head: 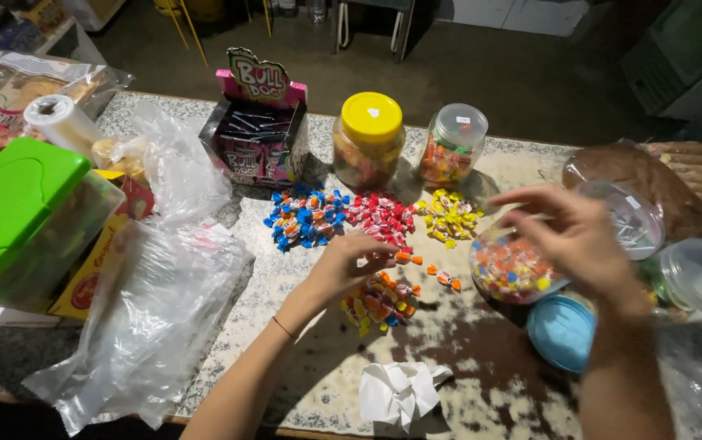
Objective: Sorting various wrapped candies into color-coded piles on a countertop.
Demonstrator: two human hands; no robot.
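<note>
Left hand (343, 265) on mixed candies (379, 301) — right hand (575, 236) (open) above jar (510, 269).

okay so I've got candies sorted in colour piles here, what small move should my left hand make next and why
Probably pinch one orange candy by the left hand fingertips and slide it to the loose orange ones. The blue pile, red pile and yellow pile are already grouped, while a mixed heap sits under that hand.
</note>
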